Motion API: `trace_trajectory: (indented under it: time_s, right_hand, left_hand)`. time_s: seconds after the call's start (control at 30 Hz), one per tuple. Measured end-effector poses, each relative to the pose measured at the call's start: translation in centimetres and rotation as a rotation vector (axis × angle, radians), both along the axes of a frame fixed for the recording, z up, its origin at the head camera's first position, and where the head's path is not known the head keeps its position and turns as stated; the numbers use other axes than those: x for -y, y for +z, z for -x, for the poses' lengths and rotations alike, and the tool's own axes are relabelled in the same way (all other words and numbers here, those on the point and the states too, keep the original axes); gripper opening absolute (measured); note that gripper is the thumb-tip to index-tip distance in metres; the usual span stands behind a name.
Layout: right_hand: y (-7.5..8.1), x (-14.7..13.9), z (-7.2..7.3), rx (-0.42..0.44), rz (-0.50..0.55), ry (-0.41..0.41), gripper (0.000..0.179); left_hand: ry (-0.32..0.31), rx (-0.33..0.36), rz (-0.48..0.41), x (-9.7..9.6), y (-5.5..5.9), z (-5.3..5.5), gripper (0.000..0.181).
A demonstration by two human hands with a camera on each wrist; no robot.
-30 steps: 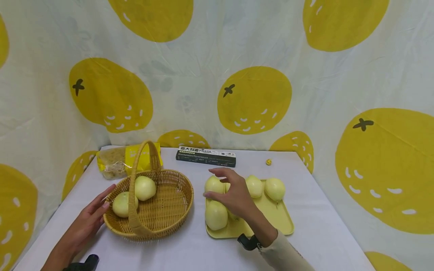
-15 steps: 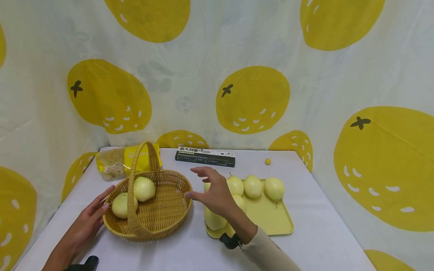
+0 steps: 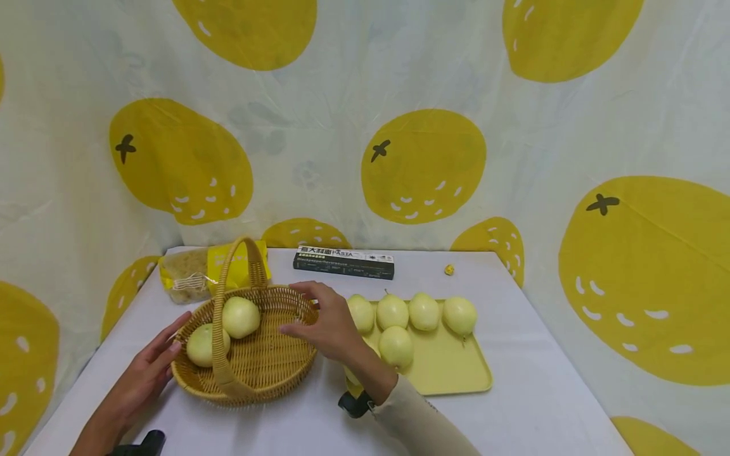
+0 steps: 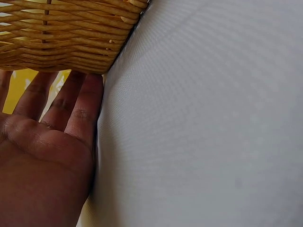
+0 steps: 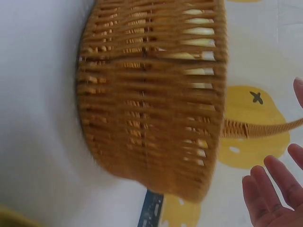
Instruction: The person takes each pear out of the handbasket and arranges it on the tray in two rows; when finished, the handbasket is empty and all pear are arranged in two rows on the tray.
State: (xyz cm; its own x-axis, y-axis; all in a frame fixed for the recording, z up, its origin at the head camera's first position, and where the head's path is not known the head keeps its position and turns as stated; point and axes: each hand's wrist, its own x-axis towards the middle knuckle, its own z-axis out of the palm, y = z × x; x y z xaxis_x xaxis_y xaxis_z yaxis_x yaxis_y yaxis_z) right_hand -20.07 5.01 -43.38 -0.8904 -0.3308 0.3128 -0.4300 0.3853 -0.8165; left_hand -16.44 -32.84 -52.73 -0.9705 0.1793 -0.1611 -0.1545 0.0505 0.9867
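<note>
A wicker basket (image 3: 274,361) with a tall handle stands on the left half of the table, holding two pale yellow pears, one farther back (image 3: 241,317) and one nearer (image 3: 204,346). My left hand (image 3: 137,383) touches the basket's left side, its fingers fairly straight against the weave in the left wrist view. Over the basket's right rim hovers my right hand (image 3: 329,322), thumb and fingers spread apart with nothing between them. In the right wrist view, its loose fingers (image 5: 262,189) appear beside the basket wall (image 5: 156,94). My right forearm partly hides the tray's left side.
On the right, a yellow tray (image 3: 450,373) bears several pears (image 3: 396,348). Behind the basket lies a yellow-and-clear food bag (image 3: 191,272). A black-and-white pasta box (image 3: 344,263) and a tiny yellow ball (image 3: 449,270) sit at the back, before a patterned cloth.
My right hand has moved left, from above the tray to over the basket's right rim, uncovering pears on the tray. My left hand stays at the basket's left side.
</note>
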Motion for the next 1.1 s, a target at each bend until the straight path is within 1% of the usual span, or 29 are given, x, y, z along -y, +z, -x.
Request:
trace_trajectory:
  time_s: [0.07, 0.13, 0.27, 0.37, 0.47, 0.7, 0.83, 1.1]
  right_hand:
    - [-0.1, 0.5, 0.0, 0.011, -0.018, 0.006, 0.072]
    - [-0.2, 1.0, 0.1, -0.002, -0.034, 0.020, 0.073]
    - [-0.3, 2.0, 0.3, -0.033, -0.063, 0.035, 0.076]
    - [-0.2, 3.0, 0.5, -0.032, -0.074, 0.043, 0.076]
    - [0.0, 4.0, 0.7, -0.023, -0.103, 0.041, 0.077]
    - [0.0, 5.8, 1.1, -0.036, -0.222, 0.023, 0.076]
    - [-0.2, 6.3, 1.4, -0.014, -0.254, 0.033, 0.076]
    - [-0.3, 7.4, 2.5, 0.035, -0.329, 0.074, 0.076]
  left_hand:
    - [0.002, 0.012, 0.000, 0.0, 0.0, 0.0, 0.067]
    - [0.001, 0.012, -0.006, 0.0, -0.1, 0.0, 0.067]
    - [-0.011, -0.022, -0.027, 0.1, 0.0, -0.1, 0.064]
    - [-0.015, -0.036, -0.033, 0.1, 0.2, -0.2, 0.063]
    - [-0.012, -0.025, -0.022, 0.1, 0.2, -0.1, 0.063]
    - [0.002, 0.015, 0.000, 0.1, -0.1, 0.0, 0.066]
    - [0.005, 0.025, 0.012, 0.0, -0.1, 0.0, 0.067]
    - [-0.002, 0.006, -0.028, 0.0, 0.1, -0.1, 0.066]
